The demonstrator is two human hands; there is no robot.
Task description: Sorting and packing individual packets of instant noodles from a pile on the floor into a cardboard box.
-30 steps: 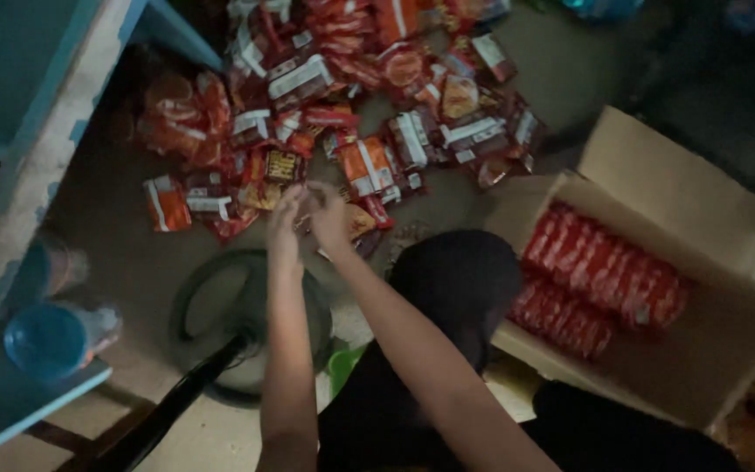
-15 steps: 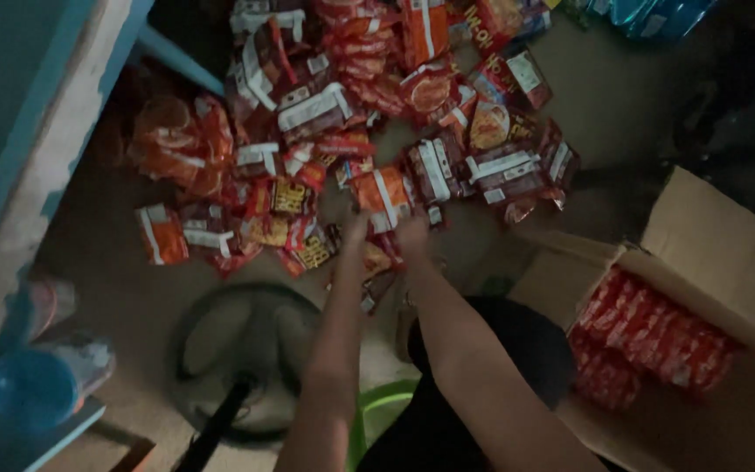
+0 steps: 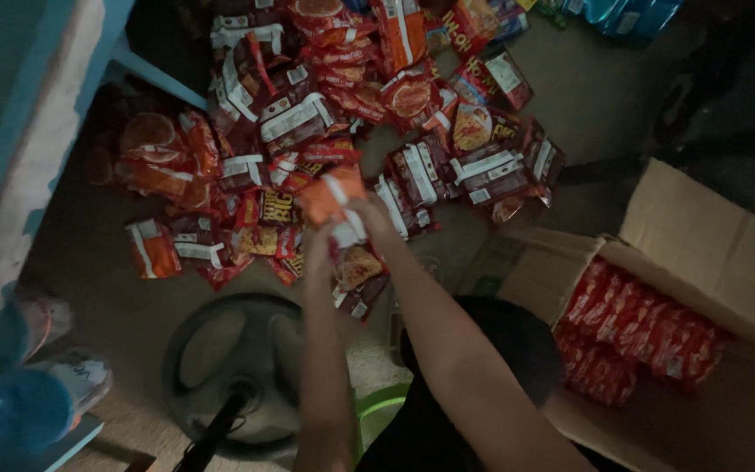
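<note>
Two bare hands meet over a heap of snack packets in the head view. The left hand [image 3: 318, 249] and the right hand [image 3: 369, 214] are raised above the floor, both closed around a small bundle of packets [image 3: 347, 240]: an orange packet sticks up at the top, and a red packet with a round picture hangs below the fingers. The light is dim and the hands are blurred, so how many packets are in the bundle cannot be told.

Beyond the hands, a wide pile of red and orange packets [image 3: 342, 114] lies loose on the floor [image 3: 605, 114], overlapping one another. At the right stands an open cardboard box [image 3: 701, 227] with rows of red packets [image 3: 640, 336] packed upright inside. Just below the hands sits the round dark base of a fan stand [image 3: 229, 367]. At the left edge runs a blue shelf [image 3: 19, 131], with a clear bottle with a blue cap [image 3: 41, 402] lying beside it.
</note>
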